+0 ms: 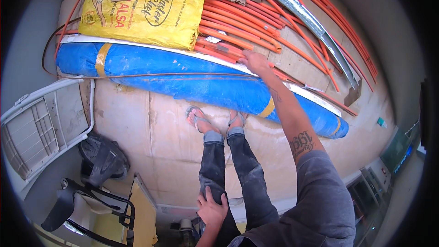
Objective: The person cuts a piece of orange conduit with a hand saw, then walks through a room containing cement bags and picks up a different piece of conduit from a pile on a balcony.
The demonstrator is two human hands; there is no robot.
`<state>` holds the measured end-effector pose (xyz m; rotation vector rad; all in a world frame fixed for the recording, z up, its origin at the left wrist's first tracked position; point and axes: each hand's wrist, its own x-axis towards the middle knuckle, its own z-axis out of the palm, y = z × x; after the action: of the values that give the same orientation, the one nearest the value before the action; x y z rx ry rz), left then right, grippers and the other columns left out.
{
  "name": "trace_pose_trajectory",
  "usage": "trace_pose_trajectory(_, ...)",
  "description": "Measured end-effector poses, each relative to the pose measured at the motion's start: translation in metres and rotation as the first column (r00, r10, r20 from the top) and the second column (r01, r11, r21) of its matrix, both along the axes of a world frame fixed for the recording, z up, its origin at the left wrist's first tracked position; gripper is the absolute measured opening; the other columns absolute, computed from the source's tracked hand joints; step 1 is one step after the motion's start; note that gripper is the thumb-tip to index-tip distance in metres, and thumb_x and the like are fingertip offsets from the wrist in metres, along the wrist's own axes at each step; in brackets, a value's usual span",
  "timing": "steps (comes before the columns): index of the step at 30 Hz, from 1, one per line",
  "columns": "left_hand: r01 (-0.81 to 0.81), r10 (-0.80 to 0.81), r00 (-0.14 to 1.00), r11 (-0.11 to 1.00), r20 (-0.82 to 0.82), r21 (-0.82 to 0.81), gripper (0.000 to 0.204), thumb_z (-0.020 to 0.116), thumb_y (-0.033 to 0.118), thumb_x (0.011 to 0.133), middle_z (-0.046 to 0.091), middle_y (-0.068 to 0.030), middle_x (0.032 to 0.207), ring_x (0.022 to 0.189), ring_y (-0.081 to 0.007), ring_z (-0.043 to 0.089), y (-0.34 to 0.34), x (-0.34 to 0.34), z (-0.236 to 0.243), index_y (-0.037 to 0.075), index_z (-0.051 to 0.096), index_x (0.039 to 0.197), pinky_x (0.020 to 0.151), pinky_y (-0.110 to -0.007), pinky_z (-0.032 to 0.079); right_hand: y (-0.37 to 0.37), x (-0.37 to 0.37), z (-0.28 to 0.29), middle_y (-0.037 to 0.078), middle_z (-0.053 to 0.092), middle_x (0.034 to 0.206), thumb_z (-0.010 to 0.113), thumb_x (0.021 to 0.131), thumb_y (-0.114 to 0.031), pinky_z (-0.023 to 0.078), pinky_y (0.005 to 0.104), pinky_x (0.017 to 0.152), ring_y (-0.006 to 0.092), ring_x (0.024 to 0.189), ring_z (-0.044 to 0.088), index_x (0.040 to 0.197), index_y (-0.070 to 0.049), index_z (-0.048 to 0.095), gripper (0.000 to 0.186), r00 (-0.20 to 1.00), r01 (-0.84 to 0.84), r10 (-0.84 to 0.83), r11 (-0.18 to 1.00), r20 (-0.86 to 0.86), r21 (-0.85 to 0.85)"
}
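Observation:
My right arm stretches forward over a long blue wrapped roll [183, 71]. At its end, my right hand [257, 62] is closed round an orange pipe [220, 46] at the near side of a pile; some of the fingers are hidden. Other orange pipes [242, 25] lie just beyond the hand, several side by side. My left hand [212, 209] rests on my left leg near the knee, fingers spread and holding nothing. Left of the pipes, a yellow printed sack [141, 20] covers part of the pile.
A curved silver metal strip [315, 23] and flattened cardboard [311, 59] lie at the far right. White folding chair [50, 123], black fan-like object [105, 160] and black-framed chair [91, 206] stand at left. Both my sandalled feet are beside the roll on the tiled floor [169, 155].

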<state>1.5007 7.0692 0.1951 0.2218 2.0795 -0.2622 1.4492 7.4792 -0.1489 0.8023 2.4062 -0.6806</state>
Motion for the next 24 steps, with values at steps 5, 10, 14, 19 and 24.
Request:
trace_pose_trajectory(5,-0.022,0.022,1.0,1.0,0.008,0.0,0.065,0.063,0.043,0.079,0.046,-0.0215,0.125,0.109,-0.0409,0.049,0.005,-0.002,-0.002,0.008,0.049,0.131,0.082,-0.048,0.049,0.031,0.075,0.039,0.019,0.066,0.101,0.06,0.087,-0.042,0.048,0.0435,0.084,0.0359,0.098,0.062,0.111,-0.005,0.062,0.044,0.972,0.234,-0.236,0.966,0.002,-0.111)
trace_pose_trajectory(10,-0.025,0.025,1.0,0.998,-0.001,0.052,0.064,0.061,0.043,0.08,0.045,-0.0231,0.127,0.11,-0.0419,0.049,-0.001,0.009,0.0,0.006,0.048,0.131,0.085,-0.047,0.048,0.043,0.146,0.102,0.022,0.068,0.097,0.065,0.086,-0.042,0.049,0.0373,0.083,0.0303,0.095,0.066,0.112,-0.001,0.063,0.048,0.892,0.44,-0.451,0.878,-0.018,-0.187)
trace_pose_trajectory(14,-0.033,0.033,0.999,0.999,0.015,0.007,0.063,0.06,0.042,0.081,0.045,-0.0246,0.127,0.109,-0.0426,0.05,-0.002,0.011,-0.004,0.005,0.048,0.13,0.087,-0.046,0.048,0.055,0.174,0.193,0.018,0.068,0.092,0.071,0.083,-0.031,0.049,0.0336,0.079,0.026,0.086,0.065,0.106,0.0,0.065,0.039,0.803,0.564,-0.591,0.795,-0.078,-0.221)
trace_pose_trajectory(19,-0.026,0.026,1.0,1.0,-0.003,0.008,0.061,0.061,0.041,0.081,0.046,-0.024,0.125,0.108,-0.0419,0.051,0.001,0.012,-0.002,0.005,0.048,0.128,0.085,-0.047,0.05,0.08,0.246,0.313,0.015,0.068,0.089,0.072,0.08,-0.019,0.049,0.0346,0.074,0.0247,0.078,0.064,0.104,0.0,0.066,0.031,0.878,0.458,-0.403,0.864,-0.259,0.207)
trace_pose_trajectory(24,0.029,-0.028,0.999,0.999,-0.046,0.022,0.058,0.063,0.039,0.079,0.047,-0.0225,0.122,0.106,-0.0418,0.052,-0.003,0.022,-0.005,0.006,0.049,0.125,0.082,-0.047,0.05,0.065,0.296,0.422,0.004,0.065,0.081,0.072,0.081,-0.018,0.045,0.0269,0.062,0.0104,0.07,0.058,0.104,0.001,0.066,0.03,0.7,0.706,-0.705,0.707,-0.113,-0.043)
